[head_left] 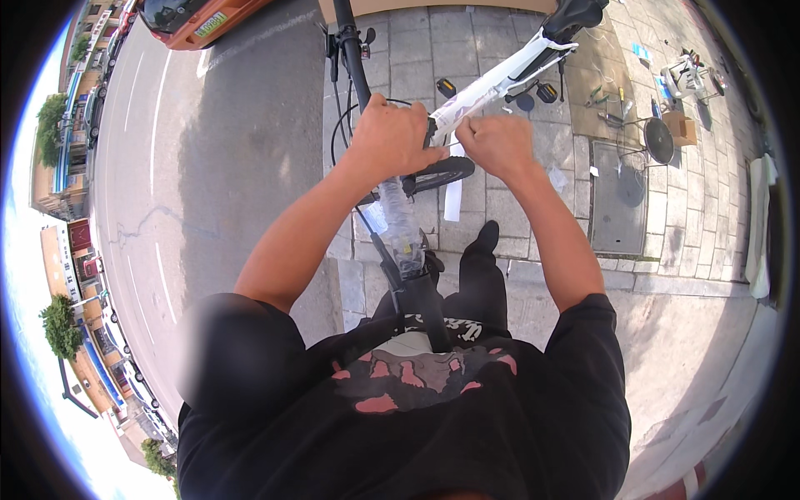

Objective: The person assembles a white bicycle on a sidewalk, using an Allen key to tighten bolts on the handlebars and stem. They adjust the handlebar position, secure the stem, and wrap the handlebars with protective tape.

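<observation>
- Left hand (392, 137) clenched on black handlebar (354, 62), near stem.
- Right hand (498, 143) fingers pinching wrapping on white bicycle frame (500, 79).
- Frame: stiff, probably heavy; wrapping thin, tears easily.

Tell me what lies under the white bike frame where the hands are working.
Under the white bike frame lie grey paving slabs, a black tyre and hanging white wrapping strips. The left hand and right hand cover the frame's near end.
</observation>
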Demonstrator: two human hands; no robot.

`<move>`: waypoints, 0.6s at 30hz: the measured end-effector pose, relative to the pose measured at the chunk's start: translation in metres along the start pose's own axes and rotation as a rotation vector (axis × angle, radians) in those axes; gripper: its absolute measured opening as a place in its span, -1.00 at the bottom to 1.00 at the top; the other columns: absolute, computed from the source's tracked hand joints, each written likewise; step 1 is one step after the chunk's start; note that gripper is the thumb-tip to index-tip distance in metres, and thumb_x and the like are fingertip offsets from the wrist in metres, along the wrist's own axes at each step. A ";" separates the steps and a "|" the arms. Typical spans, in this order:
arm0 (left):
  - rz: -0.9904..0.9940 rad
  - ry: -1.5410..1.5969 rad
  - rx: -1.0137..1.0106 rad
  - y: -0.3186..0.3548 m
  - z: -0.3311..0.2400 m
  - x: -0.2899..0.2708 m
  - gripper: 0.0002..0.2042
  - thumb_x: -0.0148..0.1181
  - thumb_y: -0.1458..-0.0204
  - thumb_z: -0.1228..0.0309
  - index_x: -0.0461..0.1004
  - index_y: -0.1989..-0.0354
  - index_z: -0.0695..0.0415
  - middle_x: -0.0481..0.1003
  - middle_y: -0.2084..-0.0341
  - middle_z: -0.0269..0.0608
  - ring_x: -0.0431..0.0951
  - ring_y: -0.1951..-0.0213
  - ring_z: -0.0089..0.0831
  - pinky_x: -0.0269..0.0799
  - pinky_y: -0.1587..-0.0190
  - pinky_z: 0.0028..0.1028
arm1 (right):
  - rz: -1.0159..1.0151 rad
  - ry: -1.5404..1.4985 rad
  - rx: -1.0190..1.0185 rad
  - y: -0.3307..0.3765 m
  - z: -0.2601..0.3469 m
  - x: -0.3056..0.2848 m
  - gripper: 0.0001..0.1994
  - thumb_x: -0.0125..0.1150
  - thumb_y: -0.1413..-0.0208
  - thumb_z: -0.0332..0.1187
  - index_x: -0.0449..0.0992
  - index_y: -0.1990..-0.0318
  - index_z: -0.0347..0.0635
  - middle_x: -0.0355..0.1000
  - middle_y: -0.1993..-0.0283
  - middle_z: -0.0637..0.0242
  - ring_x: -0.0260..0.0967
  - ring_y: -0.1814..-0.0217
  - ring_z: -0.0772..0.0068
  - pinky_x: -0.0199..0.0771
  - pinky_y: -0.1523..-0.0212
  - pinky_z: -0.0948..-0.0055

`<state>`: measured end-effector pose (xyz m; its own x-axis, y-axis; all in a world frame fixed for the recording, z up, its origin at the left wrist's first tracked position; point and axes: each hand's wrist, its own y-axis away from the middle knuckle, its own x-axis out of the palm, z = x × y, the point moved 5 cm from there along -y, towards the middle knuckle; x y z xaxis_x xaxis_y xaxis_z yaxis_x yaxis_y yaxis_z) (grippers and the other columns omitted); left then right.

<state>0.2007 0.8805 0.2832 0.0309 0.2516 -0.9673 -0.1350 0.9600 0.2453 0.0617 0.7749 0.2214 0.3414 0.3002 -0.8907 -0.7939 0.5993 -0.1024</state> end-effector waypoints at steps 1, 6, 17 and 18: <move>-0.004 0.002 0.003 0.001 0.000 0.000 -0.28 0.42 -0.06 -0.32 0.60 0.19 0.28 0.63 0.60 -0.11 0.69 0.45 -0.07 0.45 -0.10 -0.18 | 0.012 0.046 -0.025 -0.001 0.006 -0.006 -0.57 0.14 -0.38 -0.07 0.78 0.44 -0.05 0.68 0.41 0.08 0.69 0.36 -0.03 0.65 0.27 0.01; -0.035 0.014 0.027 0.000 0.000 0.000 -0.35 0.43 -0.08 -0.24 0.59 0.24 0.27 0.63 0.60 -0.08 0.70 0.46 -0.06 0.45 -0.07 -0.17 | 0.142 0.257 -0.133 -0.006 0.034 -0.029 -0.71 0.25 -0.32 -0.13 0.82 0.34 0.03 0.75 0.34 0.21 0.77 0.27 0.15 0.68 0.26 0.15; -0.008 0.031 0.031 0.000 0.001 0.001 -0.42 0.40 -0.13 -0.15 0.57 0.22 0.26 0.63 0.58 -0.09 0.69 0.45 -0.03 0.44 -0.06 -0.13 | 0.123 0.430 -0.232 -0.002 0.039 -0.024 -0.90 0.41 -0.19 -0.28 0.80 0.22 0.06 0.75 0.28 0.34 0.75 0.21 0.24 0.61 0.17 0.18; -0.001 0.038 0.032 0.000 0.001 0.001 -0.42 0.40 -0.13 -0.15 0.57 0.21 0.26 0.63 0.59 -0.09 0.69 0.45 -0.02 0.44 -0.06 -0.13 | 0.029 0.388 -0.287 -0.001 0.038 -0.023 -0.91 0.37 -0.20 -0.28 0.77 0.28 0.04 0.72 0.34 0.32 0.72 0.27 0.20 0.60 0.22 0.16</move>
<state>0.2014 0.8809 0.2818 -0.0070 0.2461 -0.9692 -0.1035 0.9638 0.2455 0.0738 0.7960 0.2590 0.1474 -0.0182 -0.9889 -0.9259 0.3491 -0.1444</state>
